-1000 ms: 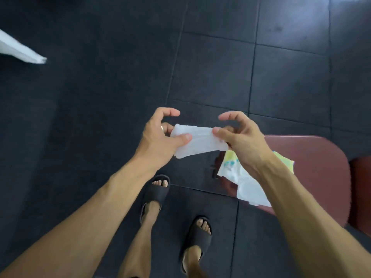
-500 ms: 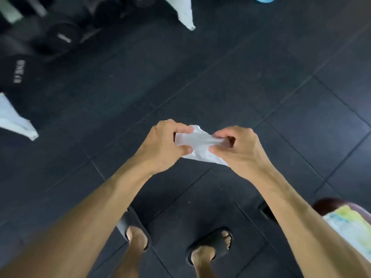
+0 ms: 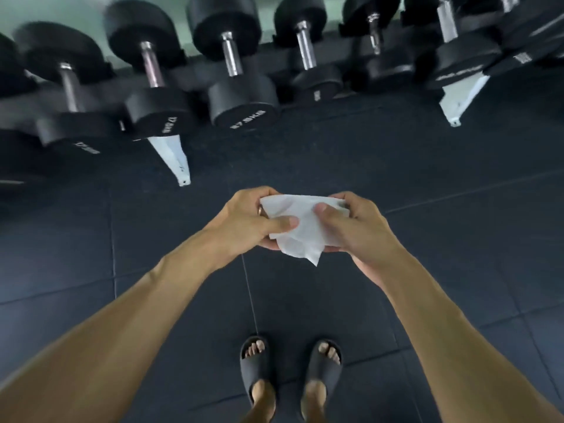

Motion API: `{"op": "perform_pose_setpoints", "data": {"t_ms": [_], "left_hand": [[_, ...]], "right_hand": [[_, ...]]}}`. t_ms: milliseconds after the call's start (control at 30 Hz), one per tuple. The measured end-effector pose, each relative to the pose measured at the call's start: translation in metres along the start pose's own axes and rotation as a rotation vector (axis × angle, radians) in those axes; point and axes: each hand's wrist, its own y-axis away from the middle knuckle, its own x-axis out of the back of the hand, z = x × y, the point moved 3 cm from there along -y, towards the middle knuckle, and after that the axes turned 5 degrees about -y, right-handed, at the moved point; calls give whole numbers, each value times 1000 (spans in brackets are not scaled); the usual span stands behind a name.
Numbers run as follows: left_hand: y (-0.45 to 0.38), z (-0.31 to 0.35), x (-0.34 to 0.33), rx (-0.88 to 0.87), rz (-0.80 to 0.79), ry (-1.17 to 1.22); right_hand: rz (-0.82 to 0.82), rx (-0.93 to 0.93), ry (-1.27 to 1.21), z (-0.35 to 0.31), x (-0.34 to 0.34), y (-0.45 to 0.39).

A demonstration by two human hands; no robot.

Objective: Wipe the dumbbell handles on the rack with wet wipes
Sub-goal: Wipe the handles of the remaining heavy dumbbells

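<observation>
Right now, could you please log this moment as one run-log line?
stage: wipe readied | left hand: grips wet wipe | right hand: grips wet wipe | dumbbell handles: untouched

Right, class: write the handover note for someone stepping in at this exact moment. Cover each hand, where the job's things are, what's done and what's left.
Left hand: holds the wipe's left side, thumb on top.
Right hand: holds its right side, thumb on top.
Wipe: partly unfolded, held between both hands above the floor, a corner hanging down.
Dumbbells: on the rack ahead, handles facing the person.
Done: wipe in hand, person standing before the rack.
Left: finish opening the wipe and wipe each handle; none is being touched.
</observation>
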Motion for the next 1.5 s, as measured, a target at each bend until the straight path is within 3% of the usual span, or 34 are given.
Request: {"op": "perform_pose_setpoints", "data": {"t_ms": [100,267,433,500,600,733,833,933,1000,1133,1267,1333,1400,1500], "left_hand": [[-14,-2,48,-13,168,26],[-44,1,112,-25,131,166],[-81,6,171,5,129,318],[-93,6,191,15,204,354],[-109,4,222,-15,490,91],[-132,1,263,21,600,-94],[-152,-4,296,72,666,65],[-174,-10,325,125,568,469],[-185,-12,345,129,477,603],[-207,-19,372,123,358,522],[-232,-22,381,122,217,592],[-244,-25,387,53,273,394],[-256,-33,395,-32,464,-36],[-269,-58,394,10,676,-378]], "right_hand": [[-138,-11,-28,-20,-30,-41],[-285,-73,-83,-58,-70,-109],[-409,-58,53,-99,-103,-181],[-357,18,244,-111,-120,-209],[-246,204,541,-127,-158,-243],[-78,430,647,-140,-218,-265],[-43,586,663,-137,-258,-279],[-89,716,645,-130,-290,-296],[-98,737,677,-126,-307,-306],[2,753,713,-124,-323,-327],[99,753,642,-123,-327,-354],[113,703,584,-123,-327,-369],[140,623,525,-123,-325,-386],[190,522,440,-117,-320,-424]]}}
